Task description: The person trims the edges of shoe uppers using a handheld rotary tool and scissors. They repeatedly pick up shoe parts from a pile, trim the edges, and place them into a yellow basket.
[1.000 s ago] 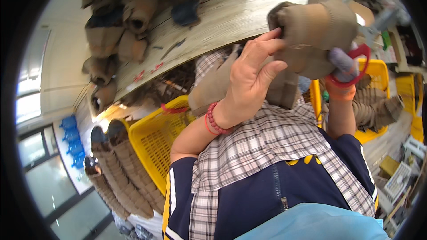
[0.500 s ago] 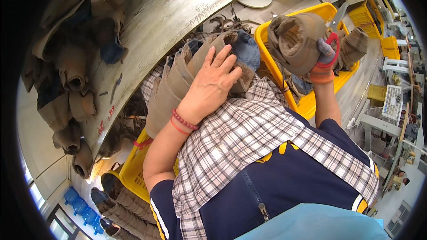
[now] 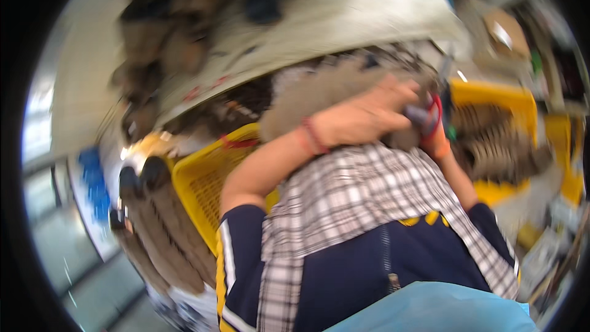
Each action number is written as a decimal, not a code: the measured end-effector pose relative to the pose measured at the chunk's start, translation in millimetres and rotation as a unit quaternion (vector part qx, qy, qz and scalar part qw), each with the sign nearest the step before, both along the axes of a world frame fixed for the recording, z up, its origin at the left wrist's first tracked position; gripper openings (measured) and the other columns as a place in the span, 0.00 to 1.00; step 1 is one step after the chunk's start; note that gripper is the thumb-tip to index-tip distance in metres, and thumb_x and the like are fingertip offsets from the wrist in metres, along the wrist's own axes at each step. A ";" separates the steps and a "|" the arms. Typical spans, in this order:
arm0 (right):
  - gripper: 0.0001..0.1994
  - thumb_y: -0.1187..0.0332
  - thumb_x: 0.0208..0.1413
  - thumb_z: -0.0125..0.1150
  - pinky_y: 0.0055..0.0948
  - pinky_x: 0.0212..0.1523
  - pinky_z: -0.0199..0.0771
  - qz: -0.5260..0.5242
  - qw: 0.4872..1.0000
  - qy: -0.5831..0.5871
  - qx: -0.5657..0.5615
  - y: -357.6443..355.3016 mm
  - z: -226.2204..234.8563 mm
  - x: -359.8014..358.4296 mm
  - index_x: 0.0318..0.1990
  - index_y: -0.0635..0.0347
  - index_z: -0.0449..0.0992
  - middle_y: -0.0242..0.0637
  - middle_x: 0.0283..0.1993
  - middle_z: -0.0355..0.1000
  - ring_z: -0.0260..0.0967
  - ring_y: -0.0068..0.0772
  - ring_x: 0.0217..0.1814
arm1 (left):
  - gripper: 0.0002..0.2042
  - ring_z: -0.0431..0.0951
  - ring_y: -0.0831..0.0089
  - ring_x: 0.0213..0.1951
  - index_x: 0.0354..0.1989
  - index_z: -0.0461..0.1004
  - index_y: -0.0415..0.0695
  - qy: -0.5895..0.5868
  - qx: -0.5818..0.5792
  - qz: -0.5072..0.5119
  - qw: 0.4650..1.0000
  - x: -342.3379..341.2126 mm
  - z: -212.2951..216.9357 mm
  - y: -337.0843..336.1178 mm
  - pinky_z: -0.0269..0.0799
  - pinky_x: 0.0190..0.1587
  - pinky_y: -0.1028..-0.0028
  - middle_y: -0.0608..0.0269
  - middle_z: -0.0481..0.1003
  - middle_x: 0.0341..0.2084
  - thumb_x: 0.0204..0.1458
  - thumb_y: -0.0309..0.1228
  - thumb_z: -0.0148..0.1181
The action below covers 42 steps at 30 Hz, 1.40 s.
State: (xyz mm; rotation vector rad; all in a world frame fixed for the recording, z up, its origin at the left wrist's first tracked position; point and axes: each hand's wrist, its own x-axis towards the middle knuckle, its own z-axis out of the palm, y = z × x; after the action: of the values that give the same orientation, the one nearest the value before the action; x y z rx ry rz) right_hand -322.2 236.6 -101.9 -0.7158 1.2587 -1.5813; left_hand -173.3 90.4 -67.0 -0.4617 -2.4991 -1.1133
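A row of nested brown tubular fabric pieces (image 3: 295, 103) lies across my lap, over a plaid apron (image 3: 344, 178). My left hand (image 3: 369, 114) rests on top of the row near its right end, fingers stretched out and thumb apart. Close beside it, at that end, my right hand (image 3: 427, 128) is closed around red-handled scissors (image 3: 437, 110), their blades pointing up and away. It wears a grey and orange glove. Motion blurs both hands. I cannot tell whether the right fingers also touch the end piece.
A yellow basket (image 3: 522, 95) with stacked brown pieces stands to the right. Another yellow basket (image 3: 190, 175) is at the left, beside long stacks of brown pieces (image 3: 161, 221). Ahead is a pale worktable (image 3: 344, 24) with a dark heap of pieces (image 3: 178, 31) on it.
The view has turned. My right hand has come left from above the basket to the row's end, with the scissors. The brown piece it held is now hard to tell from the row.
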 end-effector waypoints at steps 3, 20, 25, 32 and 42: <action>0.18 0.69 0.48 0.61 0.27 0.45 0.69 -0.006 0.996 -0.090 0.015 1.2 -22.0 -1.7 0.47 0.61 0.70 0.35 0.46 0.69 0.67 0.26 0.47 | 0.07 0.58 0.49 0.62 0.31 0.70 0.42 0.014 -0.098 0.033 0.995 2.5 -20.1 6.2 0.49 0.65 0.52 0.47 0.63 0.51 0.41 0.22 0.54; 0.23 0.42 0.54 0.55 0.13 0.20 0.52 -0.030 0.974 -0.221 0.034 61.9 -62.1 -52.1 0.38 0.53 0.64 0.18 0.25 0.53 0.53 0.11 0.22 | 0.21 0.45 0.40 0.65 0.48 0.72 0.46 -0.161 -0.040 0.942 0.293 436.4 -38.6 -223.8 0.52 0.62 0.52 0.33 0.43 0.64 0.43 0.32 0.67; 0.30 0.42 0.56 0.53 0.10 0.25 0.53 -0.085 0.995 -0.042 0.032 46.0 -28.8 -45.6 0.46 0.66 0.65 0.22 0.26 0.56 0.54 0.10 0.26 | 0.13 0.58 0.41 0.59 0.39 0.75 0.40 0.000 -0.153 0.890 0.430 464.7 -36.9 -208.3 0.57 0.60 0.59 0.33 0.57 0.57 0.45 0.29 0.65; 0.32 0.46 0.62 0.44 0.14 0.33 0.61 -0.086 0.976 0.198 0.025 40.2 -1.8 -69.6 0.52 0.75 0.63 0.34 0.33 0.69 0.63 0.18 0.31 | 0.12 0.63 0.45 0.53 0.38 0.73 0.37 0.044 -0.148 0.869 0.470 436.1 17.4 -123.6 0.62 0.54 0.60 0.42 0.59 0.53 0.47 0.28 0.64; 0.20 0.70 0.55 0.53 0.15 0.34 0.58 0.038 0.959 0.279 -0.011 -21.6 32.6 -52.0 0.54 0.68 0.65 0.27 0.32 0.62 0.56 0.16 0.32 | 0.10 0.63 0.49 0.56 0.39 0.72 0.37 0.102 -0.191 0.843 0.492 359.7 4.6 -60.8 0.62 0.54 0.60 0.44 0.57 0.57 0.49 0.23 0.62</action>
State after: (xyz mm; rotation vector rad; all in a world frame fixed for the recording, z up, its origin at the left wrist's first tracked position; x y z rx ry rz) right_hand -374.3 215.0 -69.3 -1.2693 1.5898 -1.3737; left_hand 186.5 29.7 -62.4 1.4406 -1.5377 0.3548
